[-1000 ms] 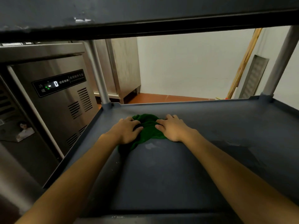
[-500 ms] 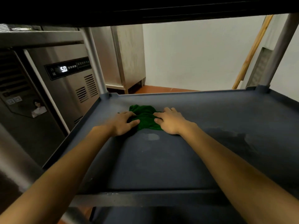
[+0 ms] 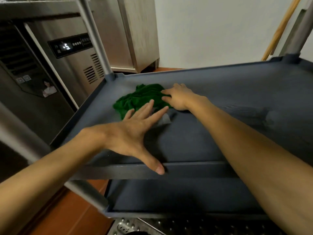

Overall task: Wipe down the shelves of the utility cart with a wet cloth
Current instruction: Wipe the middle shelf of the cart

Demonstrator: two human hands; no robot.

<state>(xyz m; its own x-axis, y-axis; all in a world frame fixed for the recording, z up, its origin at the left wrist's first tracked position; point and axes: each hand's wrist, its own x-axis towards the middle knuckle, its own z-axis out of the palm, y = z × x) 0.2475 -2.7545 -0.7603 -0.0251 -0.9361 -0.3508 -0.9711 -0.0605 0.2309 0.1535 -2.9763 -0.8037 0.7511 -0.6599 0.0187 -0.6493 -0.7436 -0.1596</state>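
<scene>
Where the middle shelf (image 3: 194, 141) of the utility cart (image 3: 81, 107) is concerned, the work is judged to be partly done. A green cloth (image 3: 142, 97) is found bunched on that shelf toward its far left corner, near the cart post (image 3: 94, 36). The right hand (image 3: 181, 99) is laid on the cloth's right edge, its fingers (image 3: 166, 91) nearly straight and pressed down upon the fabric; whether a fold is pinched beneath them cannot be told. The left hand (image 3: 133, 133) is held off the cloth, above the near part of the shelf, its fingers (image 3: 149, 107) spread wide apart and holding nothing, the thumb lying over the front rim (image 3: 194, 167).

Damp streaks (image 3: 245, 111) are noted on the right half of the shelf surface, which suggests that this area has been passed over already. The near centre appears dull and unmarked (dim lighting makes dry and wiped surface hard to separate), so no finding is entered for it. The far left corner, under and around the cloth, is taken to be the area in hand.

The lower shelf (image 3: 169, 194) is seen beneath; no moisture can be made out on it, and it is judged outstanding. Any upper shelf lies outside the view and cannot be assessed. A stainless refrigerator (image 3: 71, 65) stands at the cart's left.
</scene>
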